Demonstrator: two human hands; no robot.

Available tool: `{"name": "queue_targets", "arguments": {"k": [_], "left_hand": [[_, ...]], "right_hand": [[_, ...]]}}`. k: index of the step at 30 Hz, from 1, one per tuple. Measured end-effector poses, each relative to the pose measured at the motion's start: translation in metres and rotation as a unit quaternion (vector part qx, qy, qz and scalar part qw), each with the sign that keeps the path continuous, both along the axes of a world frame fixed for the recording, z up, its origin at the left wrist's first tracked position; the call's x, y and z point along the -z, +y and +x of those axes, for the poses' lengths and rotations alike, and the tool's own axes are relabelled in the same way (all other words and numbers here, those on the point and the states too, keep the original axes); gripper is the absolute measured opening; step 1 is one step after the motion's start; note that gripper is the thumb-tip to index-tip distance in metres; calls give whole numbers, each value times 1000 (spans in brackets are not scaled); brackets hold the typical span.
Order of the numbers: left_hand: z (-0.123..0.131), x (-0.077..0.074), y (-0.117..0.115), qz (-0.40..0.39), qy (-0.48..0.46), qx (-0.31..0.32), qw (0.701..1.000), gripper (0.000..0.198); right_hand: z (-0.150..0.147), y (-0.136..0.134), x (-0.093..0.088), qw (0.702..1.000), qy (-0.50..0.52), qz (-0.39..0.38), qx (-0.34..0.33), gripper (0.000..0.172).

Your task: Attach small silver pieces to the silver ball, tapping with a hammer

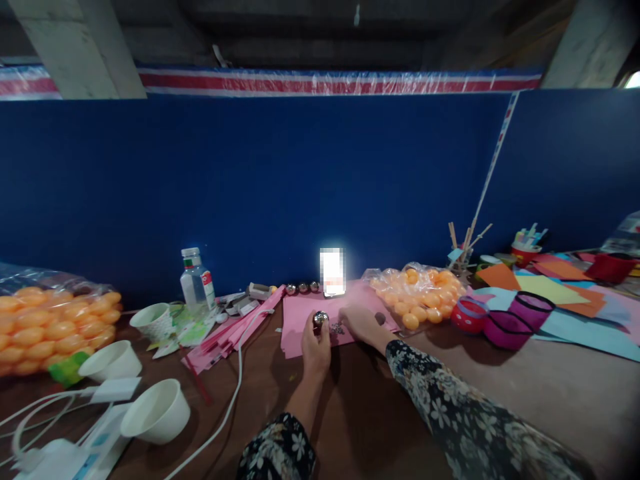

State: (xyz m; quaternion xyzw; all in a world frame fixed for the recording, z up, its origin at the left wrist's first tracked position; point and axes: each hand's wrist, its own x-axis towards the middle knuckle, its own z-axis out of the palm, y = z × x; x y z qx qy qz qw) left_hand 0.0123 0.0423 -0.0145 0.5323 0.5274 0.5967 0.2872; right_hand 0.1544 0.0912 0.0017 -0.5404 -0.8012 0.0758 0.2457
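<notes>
My left hand (316,350) is closed around a shiny silver ball (321,320), held upright over the front of some pink paper sheets (297,340). Just right of it, a small pile of tiny metallic pieces (338,329) lies on the paper; they are too small to name. The fingers of my right hand (363,323) are drawn together at this pile, and whatever they pinch is hidden. A dark, round, flat-looking piece (380,319) rests on the paper beyond my right wrist. Behind the sheets, several more silver balls (303,288) stand in a row.
A glowing phone (332,273) stands behind the paper. Bags of orange balls (420,300) flank the workspace. To the left are a bottle (195,283), paper cups (156,413), a white cable (239,373) and a power strip (103,443). Purple mesh cups (507,330) and coloured paper (590,330) lie right.
</notes>
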Motion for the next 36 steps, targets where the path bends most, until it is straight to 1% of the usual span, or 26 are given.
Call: {"name": "queue_targets", "arguments": {"k": [4, 10, 16, 21, 25, 33, 36], "left_hand": [[0, -1, -1, 4, 11, 1, 1000, 46], [0, -2, -2, 5, 17, 9, 1000, 47], [0, -5, -3, 3, 14, 20, 1000, 46], [-1, -11, -5, 4, 9, 28, 1000, 41], [-1, -12, -7, 7, 6, 35, 999, 42], [-1, -11, -6, 10, -9, 47, 999, 45], [-2, -10, -5, 7, -12, 42, 999, 46]], "right_hand": [[0, -4, -5, 1000, -26, 2, -5, 23], [3, -17, -14, 998, -42, 9, -45, 24], [5, -24, -15, 997, -46, -2, -58, 18], [5, -24, -13, 998, -47, -13, -49, 18], [4, -25, -13, 998, -39, -16, -41, 16], [3, -21, -12, 1000, 6, -10, -27, 15], [3, -19, -11, 999, 30, -4, -20, 15]]}}
